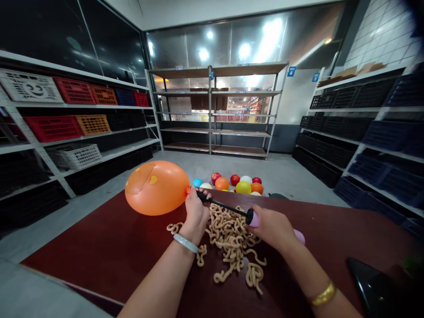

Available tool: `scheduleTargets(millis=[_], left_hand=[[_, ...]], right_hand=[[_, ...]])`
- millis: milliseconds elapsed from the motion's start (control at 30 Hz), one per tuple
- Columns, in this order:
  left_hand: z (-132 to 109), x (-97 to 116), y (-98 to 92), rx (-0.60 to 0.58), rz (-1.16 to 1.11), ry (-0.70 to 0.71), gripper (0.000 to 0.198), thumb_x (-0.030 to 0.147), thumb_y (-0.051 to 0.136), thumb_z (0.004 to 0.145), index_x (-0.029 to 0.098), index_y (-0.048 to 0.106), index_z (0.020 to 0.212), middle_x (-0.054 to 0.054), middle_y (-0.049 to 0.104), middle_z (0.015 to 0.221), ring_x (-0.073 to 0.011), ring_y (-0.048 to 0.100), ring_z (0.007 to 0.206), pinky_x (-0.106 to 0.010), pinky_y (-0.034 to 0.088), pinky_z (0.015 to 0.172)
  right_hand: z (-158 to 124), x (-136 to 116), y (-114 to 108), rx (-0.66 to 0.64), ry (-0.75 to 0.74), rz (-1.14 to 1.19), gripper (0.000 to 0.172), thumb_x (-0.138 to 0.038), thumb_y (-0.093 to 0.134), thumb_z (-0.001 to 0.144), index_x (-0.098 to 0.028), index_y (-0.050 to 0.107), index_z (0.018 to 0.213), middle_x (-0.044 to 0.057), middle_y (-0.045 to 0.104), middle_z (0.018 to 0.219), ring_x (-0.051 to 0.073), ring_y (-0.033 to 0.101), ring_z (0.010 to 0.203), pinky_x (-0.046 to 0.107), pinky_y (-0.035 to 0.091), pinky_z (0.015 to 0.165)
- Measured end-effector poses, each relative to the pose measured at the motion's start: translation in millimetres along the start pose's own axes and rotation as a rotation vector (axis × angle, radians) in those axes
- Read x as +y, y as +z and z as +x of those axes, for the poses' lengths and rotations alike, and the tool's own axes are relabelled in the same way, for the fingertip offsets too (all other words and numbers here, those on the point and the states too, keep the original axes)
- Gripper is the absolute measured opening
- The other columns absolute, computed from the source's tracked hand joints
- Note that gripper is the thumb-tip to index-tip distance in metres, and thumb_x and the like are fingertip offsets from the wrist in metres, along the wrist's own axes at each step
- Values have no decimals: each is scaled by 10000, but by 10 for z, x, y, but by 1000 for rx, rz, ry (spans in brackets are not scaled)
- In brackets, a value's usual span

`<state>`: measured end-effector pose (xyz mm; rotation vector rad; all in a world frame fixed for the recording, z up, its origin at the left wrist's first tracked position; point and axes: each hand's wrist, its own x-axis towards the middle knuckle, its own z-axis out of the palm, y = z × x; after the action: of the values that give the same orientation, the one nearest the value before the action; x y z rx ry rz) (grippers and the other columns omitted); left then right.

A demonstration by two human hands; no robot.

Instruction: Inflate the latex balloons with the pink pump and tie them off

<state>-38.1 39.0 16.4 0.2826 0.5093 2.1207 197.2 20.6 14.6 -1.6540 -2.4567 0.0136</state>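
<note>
Orange balloon (155, 187), inflated, printed with a few yellow patches, low over the far left part of a dark red table (109, 247), its neck pointing right. Neck pinched onto the black nozzle of a hand pump (228, 207) by the left hand (196, 211), fingers curled tight around that joint; pale bangle on this wrist. Thin black rod of the pump running right and slightly down into a lilac barrel. Barrel wrapped by the right hand (271, 226), closed in a fist around it, only the barrel's far end showing beyond the palm; gold bracelet on this wrist.

Directly under both hands, on the table, a loose heap of tan uninflated balloons (232, 245), long and curly, tangled together, some strands spilling toward the near edge. At the near right corner of the table, a flat black object (374, 287), partly cut by the frame, cannot tell what exactly.

Beyond the far table edge, on the grey concrete floor, a cluster of inflated balloons (238, 182) in red, orange, yellow, white and blue. Left wall: white metal shelving (76, 145) with red, orange, white and black plastic crates. Back wall: wooden shelf racks (215, 110), bare, with blue number tags. Right side: shelves packed with dark blue crates (380, 132). Bright ceiling lights reflected in the glossy panels above.
</note>
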Motion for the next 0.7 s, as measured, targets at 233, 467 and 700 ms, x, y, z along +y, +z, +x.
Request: scheduleTargets(millis=[233, 467, 700], left_hand=[[-377, -456, -7, 12, 36, -144, 247, 295, 689, 880, 192, 482, 790, 18, 525, 659, -116, 513, 553, -247, 453, 544], [-744, -757, -12, -52, 82, -222, 320, 368, 755, 819, 205, 482, 851, 22, 562, 662, -134, 558, 574, -267, 484, 584], [-428, -488, 70, -60, 96, -126, 287, 334, 704, 852, 199, 459, 789, 33, 512, 652, -111, 506, 531, -246, 436, 521]], right_hand=[[-62, -122, 35, 38, -30, -36, 353, -412, 615, 836, -212, 612, 1127, 101, 737, 998, 294, 702, 942, 346, 433, 732], [-66, -251, 95, 43, -14, 19, 298, -373, 612, 814, -224, 603, 1072, 82, 748, 930, 291, 718, 883, 330, 417, 685], [-22, -193, 63, 21, 10, 55, 320, -464, 595, 835, -260, 608, 1082, 70, 751, 934, 288, 715, 866, 320, 387, 662]])
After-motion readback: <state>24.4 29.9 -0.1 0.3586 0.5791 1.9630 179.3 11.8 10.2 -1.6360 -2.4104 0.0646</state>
